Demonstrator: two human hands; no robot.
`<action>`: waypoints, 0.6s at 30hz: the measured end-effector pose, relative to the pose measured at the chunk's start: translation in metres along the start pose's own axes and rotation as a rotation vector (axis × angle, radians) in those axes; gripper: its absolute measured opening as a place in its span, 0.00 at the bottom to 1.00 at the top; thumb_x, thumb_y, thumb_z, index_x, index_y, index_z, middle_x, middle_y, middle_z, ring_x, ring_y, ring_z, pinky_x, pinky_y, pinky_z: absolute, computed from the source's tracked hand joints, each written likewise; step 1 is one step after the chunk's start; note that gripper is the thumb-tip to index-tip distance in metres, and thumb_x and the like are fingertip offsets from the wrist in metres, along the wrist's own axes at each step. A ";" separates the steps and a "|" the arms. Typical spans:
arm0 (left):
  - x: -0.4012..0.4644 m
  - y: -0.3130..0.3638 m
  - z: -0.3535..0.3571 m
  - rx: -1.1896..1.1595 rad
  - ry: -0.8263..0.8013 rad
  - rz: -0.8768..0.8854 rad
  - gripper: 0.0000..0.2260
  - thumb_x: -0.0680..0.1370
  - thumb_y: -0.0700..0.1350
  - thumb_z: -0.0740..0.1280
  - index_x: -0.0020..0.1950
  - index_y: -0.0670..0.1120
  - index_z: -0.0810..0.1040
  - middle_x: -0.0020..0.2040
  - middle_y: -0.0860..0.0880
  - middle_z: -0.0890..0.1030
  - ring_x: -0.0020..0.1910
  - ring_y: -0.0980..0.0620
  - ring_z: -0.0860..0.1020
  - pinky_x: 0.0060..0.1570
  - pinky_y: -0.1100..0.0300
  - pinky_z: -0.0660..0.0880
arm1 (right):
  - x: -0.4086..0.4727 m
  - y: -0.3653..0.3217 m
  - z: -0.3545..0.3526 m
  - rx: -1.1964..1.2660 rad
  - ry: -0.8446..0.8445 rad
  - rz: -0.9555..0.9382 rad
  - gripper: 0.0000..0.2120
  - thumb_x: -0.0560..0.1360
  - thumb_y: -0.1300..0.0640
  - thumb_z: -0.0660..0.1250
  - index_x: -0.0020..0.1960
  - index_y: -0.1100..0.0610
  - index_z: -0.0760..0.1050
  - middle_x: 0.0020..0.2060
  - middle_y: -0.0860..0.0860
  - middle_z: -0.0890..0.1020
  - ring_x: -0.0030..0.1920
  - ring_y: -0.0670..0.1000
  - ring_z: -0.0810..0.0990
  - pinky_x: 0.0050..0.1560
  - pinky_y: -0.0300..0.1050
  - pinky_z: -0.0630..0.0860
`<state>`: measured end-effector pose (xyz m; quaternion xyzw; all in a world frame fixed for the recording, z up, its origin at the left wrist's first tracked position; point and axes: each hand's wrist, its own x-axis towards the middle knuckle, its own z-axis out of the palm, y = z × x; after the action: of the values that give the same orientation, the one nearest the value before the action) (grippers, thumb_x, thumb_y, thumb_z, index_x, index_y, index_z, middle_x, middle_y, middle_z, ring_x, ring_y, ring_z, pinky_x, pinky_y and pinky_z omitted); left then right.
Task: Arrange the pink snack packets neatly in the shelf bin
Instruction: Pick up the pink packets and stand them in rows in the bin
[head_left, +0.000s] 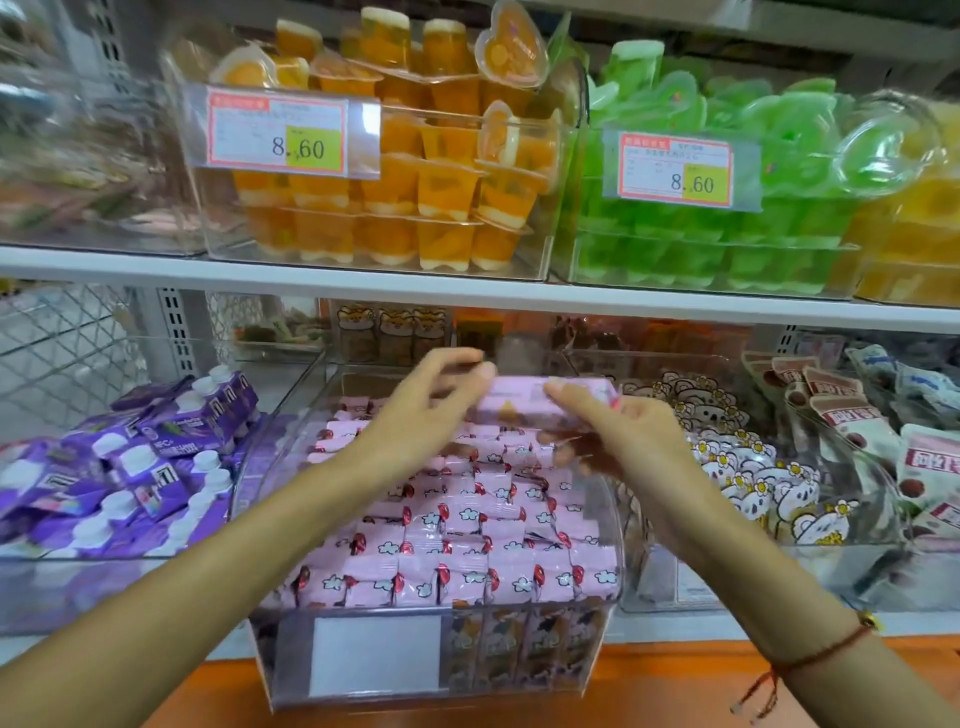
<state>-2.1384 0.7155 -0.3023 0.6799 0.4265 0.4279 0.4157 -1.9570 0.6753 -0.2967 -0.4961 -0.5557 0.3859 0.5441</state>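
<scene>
A clear plastic shelf bin (597, 608) on the lower shelf holds several pink snack packets (467, 530) lying in rows. Above the back of the bin my right hand (618, 431) grips a stack of pink packets (524, 402) from the right side. My left hand (436, 400) is at the stack's left end with its fingers spread and bent over the top edge; the blur hides whether it touches the stack. Both hands are motion-blurred.
Purple spouted pouches (130, 467) fill the bin to the left. White bear-print packets (748, 467) and red-and-white bags (852, 415) lie to the right. Orange jelly cups (415, 176) and green jelly cups (727, 228) sit on the shelf above. An orange ledge (675, 691) runs below.
</scene>
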 end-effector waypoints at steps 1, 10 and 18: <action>-0.001 0.001 -0.001 0.117 -0.046 0.102 0.17 0.73 0.61 0.63 0.59 0.57 0.74 0.54 0.50 0.79 0.47 0.56 0.80 0.45 0.56 0.80 | 0.002 -0.002 -0.001 0.084 -0.006 0.097 0.15 0.67 0.46 0.72 0.43 0.59 0.82 0.33 0.54 0.85 0.27 0.46 0.81 0.27 0.32 0.74; 0.002 -0.004 0.003 -0.083 -0.110 -0.057 0.21 0.70 0.61 0.65 0.55 0.48 0.81 0.46 0.55 0.84 0.43 0.56 0.84 0.34 0.66 0.78 | 0.006 0.004 -0.008 0.232 -0.069 0.193 0.33 0.75 0.31 0.48 0.50 0.56 0.78 0.38 0.53 0.86 0.30 0.50 0.82 0.26 0.36 0.76; 0.007 -0.012 0.011 0.043 -0.129 -0.003 0.21 0.69 0.67 0.59 0.49 0.54 0.81 0.41 0.58 0.83 0.41 0.62 0.79 0.47 0.67 0.73 | 0.006 0.013 -0.008 0.192 0.109 -0.020 0.11 0.75 0.52 0.68 0.50 0.59 0.80 0.38 0.51 0.85 0.40 0.47 0.82 0.43 0.37 0.79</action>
<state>-2.1291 0.7234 -0.3146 0.7144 0.4088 0.3731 0.4281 -1.9472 0.6830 -0.3066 -0.4566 -0.4908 0.4045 0.6221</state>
